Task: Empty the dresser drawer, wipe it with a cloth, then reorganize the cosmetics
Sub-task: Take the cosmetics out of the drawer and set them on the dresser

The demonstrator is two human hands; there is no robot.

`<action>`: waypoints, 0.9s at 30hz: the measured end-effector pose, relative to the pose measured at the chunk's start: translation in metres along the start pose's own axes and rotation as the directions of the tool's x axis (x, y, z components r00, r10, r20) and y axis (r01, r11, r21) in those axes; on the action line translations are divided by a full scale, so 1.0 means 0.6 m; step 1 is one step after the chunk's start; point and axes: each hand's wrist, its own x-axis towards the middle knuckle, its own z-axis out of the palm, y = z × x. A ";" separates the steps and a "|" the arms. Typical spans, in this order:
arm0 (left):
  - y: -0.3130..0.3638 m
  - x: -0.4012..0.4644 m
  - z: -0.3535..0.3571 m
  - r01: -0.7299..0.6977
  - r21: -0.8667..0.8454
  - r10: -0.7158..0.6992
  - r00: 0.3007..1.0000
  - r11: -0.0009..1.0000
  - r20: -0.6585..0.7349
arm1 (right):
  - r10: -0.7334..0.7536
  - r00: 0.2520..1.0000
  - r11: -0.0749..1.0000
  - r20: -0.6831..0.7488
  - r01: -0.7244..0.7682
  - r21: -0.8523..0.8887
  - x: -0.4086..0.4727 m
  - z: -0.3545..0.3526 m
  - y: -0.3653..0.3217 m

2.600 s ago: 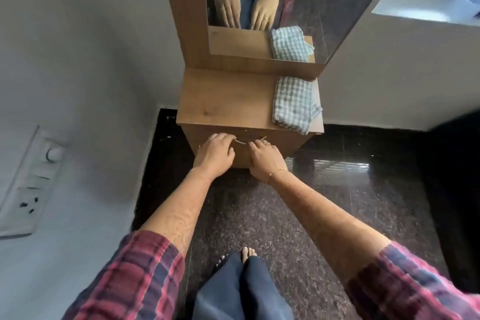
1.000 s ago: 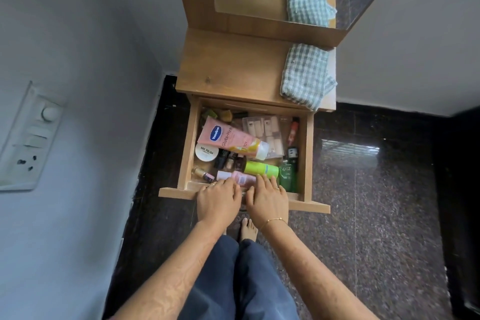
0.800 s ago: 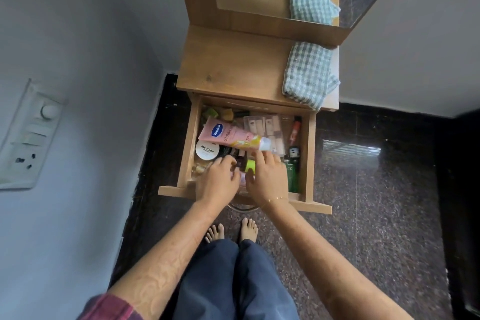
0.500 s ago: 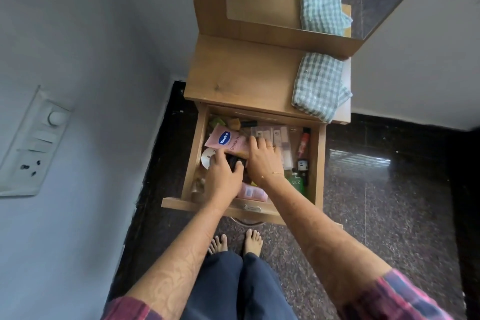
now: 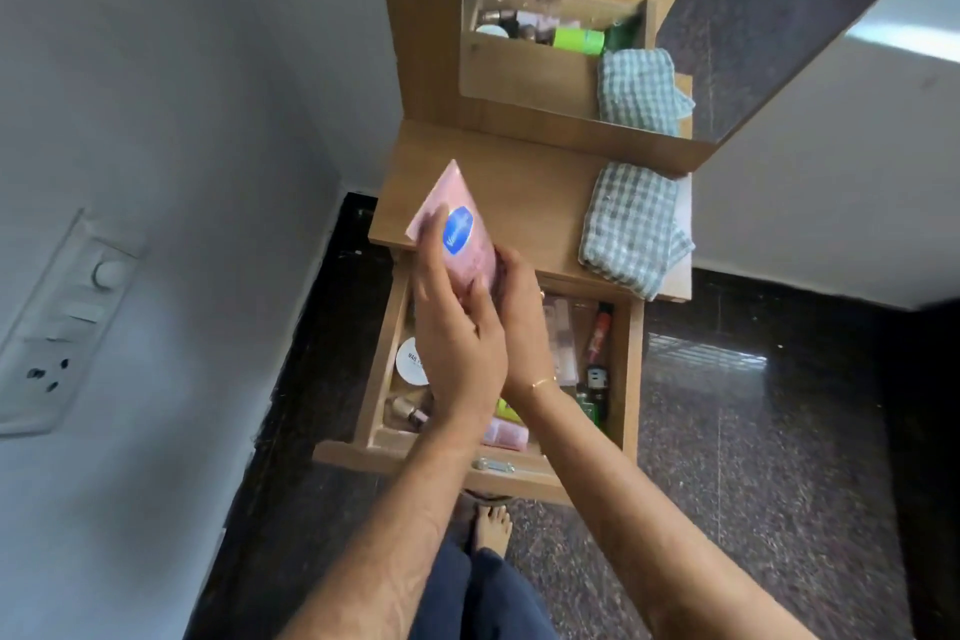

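The wooden dresser drawer (image 5: 629,379) is pulled out, with several cosmetics inside. Both hands hold a pink lotion tube (image 5: 457,229) with a blue label, lifted above the drawer's back left, near the dresser top (image 5: 524,203). My left hand (image 5: 452,343) grips its left side; my right hand (image 5: 519,322) grips its lower end from the right. Still in the drawer are a white round jar (image 5: 410,363), a red tube (image 5: 598,332), dark green bottles (image 5: 595,395) and a small pink tube (image 5: 506,433). A folded checked cloth (image 5: 626,226) lies on the dresser top's right side.
A mirror (image 5: 675,0) stands behind the dresser top and reflects the drawer and cloth. A grey wall with a switch and socket panel (image 5: 62,327) runs along the left. The floor (image 5: 769,431) is dark speckled stone; my feet are below the drawer front.
The drawer was pulled open with both hands. Both hands then reached in and lifted the pink lotion tube up out of the drawer.
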 end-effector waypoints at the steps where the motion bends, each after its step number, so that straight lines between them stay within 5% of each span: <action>1: 0.004 0.037 0.001 -0.086 0.009 0.086 0.996 0.996 0.001 | -0.032 0.999 0.999 0.001 0.032 0.010 0.029 0.002 -0.021; 6: 0.007 0.201 0.008 -0.324 0.022 0.323 0.946 0.946 0.029 | -0.087 0.996 0.992 0.009 0.088 -0.093 0.175 0.025 -0.080; 12: -0.039 0.304 0.023 -0.128 0.055 0.122 0.987 0.990 0.106 | -0.054 0.996 0.998 0.069 0.057 -0.042 0.282 0.060 -0.087; 21: -0.058 0.317 0.030 -0.052 0.103 0.048 0.998 0.993 0.044 | 0.023 0.992 0.999 0.120 -0.019 -0.032 0.296 0.076 -0.070; 24: -0.070 0.301 0.024 -0.007 0.074 0.003 0.998 0.997 0.056 | 0.020 0.997 1.000 0.069 -0.021 0.010 0.273 0.064 -0.064; 27: -0.093 0.230 0.005 0.042 0.114 -0.039 0.999 0.993 -0.033 | -0.141 0.985 0.977 -0.103 0.122 -0.173 0.191 0.038 -0.030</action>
